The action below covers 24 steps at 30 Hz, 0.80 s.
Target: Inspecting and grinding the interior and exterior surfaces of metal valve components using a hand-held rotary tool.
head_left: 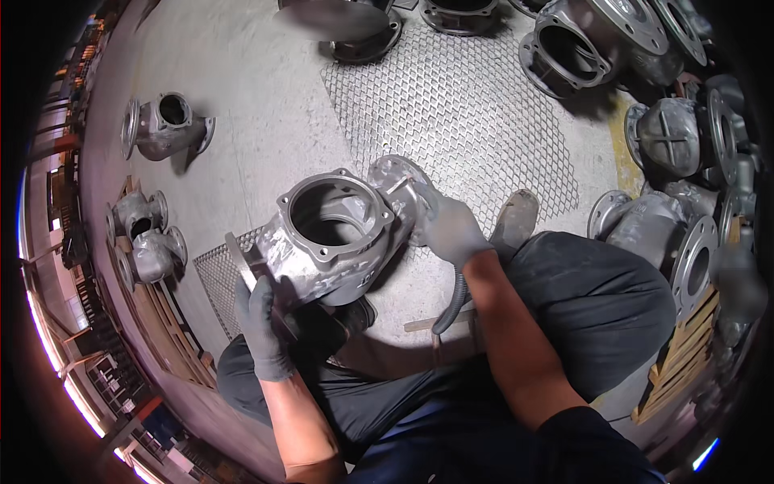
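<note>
**Two gloved hands on a big metal valve**

A big grey metal valve body [334, 234] sits in the middle of the frame, w/ its square open top facing up. It rests on the person's lap, just above the dark trousers [597, 298].

The left hand [262, 323], in a grey glove, is at lower left of centre. Its fingers are curled shut around the round flat rim at the valve's left end.

The right hand [451, 230], also gloved, is just right of centre. It is closed on something at the valve's right end, next to the other round rim. A dark bendy hose [451, 306] hangs down from under that hand. What the hand grips can't be seen clearly.

A shoe [516, 218] pokes out right of the hand, on a metal mesh mat [451, 105] on the concrete floor [250, 89].

More valves lie around: one at upper left [165, 125], two at mid left [145, 234], and a pile at upper right & right edge [669, 137]. A wood pallet [685, 339] is at lower right.
</note>
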Each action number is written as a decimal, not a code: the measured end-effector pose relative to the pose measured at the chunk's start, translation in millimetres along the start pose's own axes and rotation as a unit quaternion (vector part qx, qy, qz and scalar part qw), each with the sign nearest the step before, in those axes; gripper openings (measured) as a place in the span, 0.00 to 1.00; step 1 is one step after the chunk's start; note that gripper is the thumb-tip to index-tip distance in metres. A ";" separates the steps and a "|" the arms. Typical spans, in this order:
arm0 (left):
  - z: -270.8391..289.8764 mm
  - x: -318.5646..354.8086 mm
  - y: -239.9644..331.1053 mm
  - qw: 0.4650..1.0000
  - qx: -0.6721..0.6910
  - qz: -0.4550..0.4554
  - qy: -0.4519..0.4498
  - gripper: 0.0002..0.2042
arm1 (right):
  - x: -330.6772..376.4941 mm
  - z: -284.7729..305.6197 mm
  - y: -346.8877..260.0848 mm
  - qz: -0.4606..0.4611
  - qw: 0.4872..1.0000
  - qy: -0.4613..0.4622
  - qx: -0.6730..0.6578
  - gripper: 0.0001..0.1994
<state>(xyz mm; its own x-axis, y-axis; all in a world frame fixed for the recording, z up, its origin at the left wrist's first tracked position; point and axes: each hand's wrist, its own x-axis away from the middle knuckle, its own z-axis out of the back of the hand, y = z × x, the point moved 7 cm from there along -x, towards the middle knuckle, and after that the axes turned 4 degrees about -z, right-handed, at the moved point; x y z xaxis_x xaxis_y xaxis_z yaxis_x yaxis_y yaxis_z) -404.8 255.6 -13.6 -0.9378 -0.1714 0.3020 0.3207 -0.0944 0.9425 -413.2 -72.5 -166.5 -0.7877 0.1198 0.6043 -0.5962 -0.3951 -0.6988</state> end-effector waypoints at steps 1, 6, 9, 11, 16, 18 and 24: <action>-3.5 1.0 2.8 1.000 -0.007 -0.002 -0.001 0.18 | -3.5 0.0 0.0 -0.019 0.999 -0.003 0.028 0.25; -14.6 4.9 9.8 1.000 -0.007 -0.010 -0.014 0.17 | -5.1 2.9 2.8 0.008 1.000 -0.003 0.020 0.24; -14.1 4.6 8.7 1.000 -0.026 -0.015 0.006 0.22 | -4.6 -0.2 -0.3 -0.007 1.000 -0.025 0.015 0.23; -14.3 4.5 10.1 0.999 -0.025 -0.022 0.002 0.22 | -0.7 5.4 -1.5 -0.014 1.000 0.004 0.005 0.24; -14.9 7.5 11.4 1.000 -0.013 -0.015 -0.004 0.23 | 0.8 14.2 -10.2 -0.005 1.000 0.003 0.006 0.24; -21.9 8.8 13.4 1.000 -0.014 -0.003 -0.003 0.22 | 1.5 15.2 -12.5 -0.009 1.000 0.000 0.004 0.24; -23.0 6.6 13.4 1.000 0.015 -0.001 -0.007 0.22 | -8.5 18.1 -9.6 0.020 0.999 0.006 0.033 0.22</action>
<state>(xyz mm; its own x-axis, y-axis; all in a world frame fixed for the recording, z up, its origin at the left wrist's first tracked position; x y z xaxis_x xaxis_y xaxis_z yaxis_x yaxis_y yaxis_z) -403.6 230.6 -2.3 -0.9404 -0.1570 0.3016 0.3147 -0.0658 0.9469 -397.9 -86.2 -158.1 -0.8126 0.1135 0.5717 -0.5532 -0.4590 -0.6952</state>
